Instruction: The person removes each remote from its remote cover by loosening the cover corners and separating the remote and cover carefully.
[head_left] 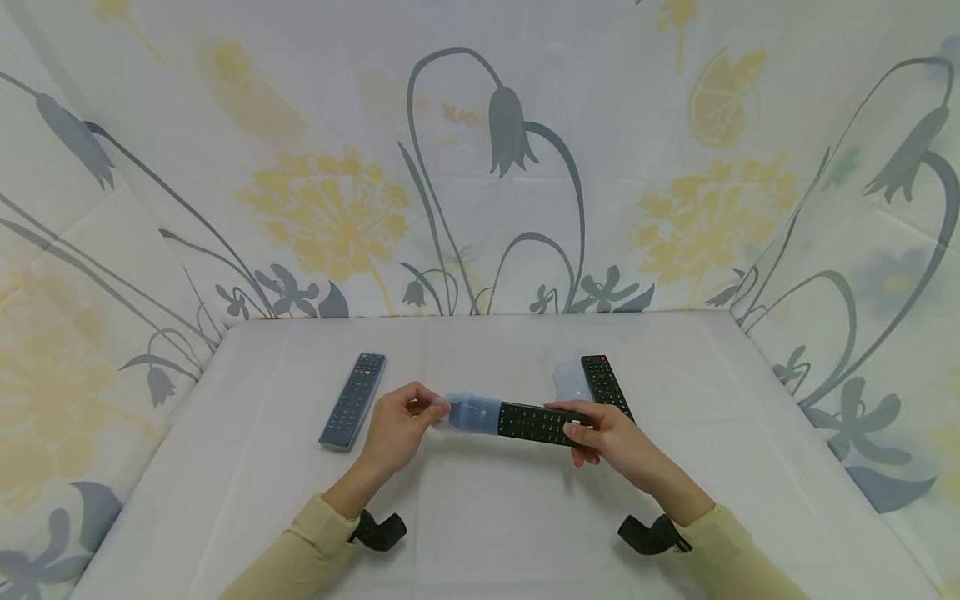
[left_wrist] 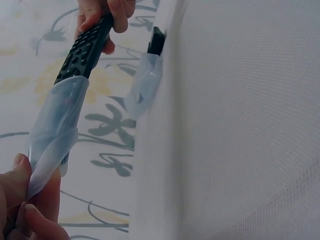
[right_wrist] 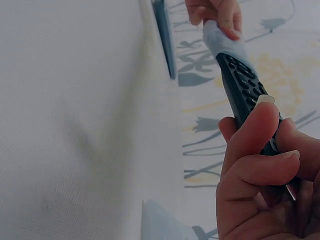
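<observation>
A black remote control [head_left: 534, 422] is held above the table, its left part inside a translucent bluish plastic sleeve [head_left: 476, 414]. My left hand [head_left: 397, 425] pinches the loose end of the sleeve between thumb and fingers. That end looks gathered and folded in the left wrist view, where the sleeve [left_wrist: 57, 115] covers the lower part of the remote [left_wrist: 82, 54]. At the bare end of the remote, my right hand [head_left: 611, 437] grips it, thumb on the button side. In the right wrist view the right hand's fingers [right_wrist: 257, 127] curl round the remote.
On the left of the white table [head_left: 480, 533] lies another remote [head_left: 353, 402], bluish, seemingly covered in plastic. Behind my right hand lies a second black remote [head_left: 606, 385] beside a translucent sleeve [head_left: 572, 380]. Flower-patterned cloth [head_left: 480, 208] rises behind the table and on both sides.
</observation>
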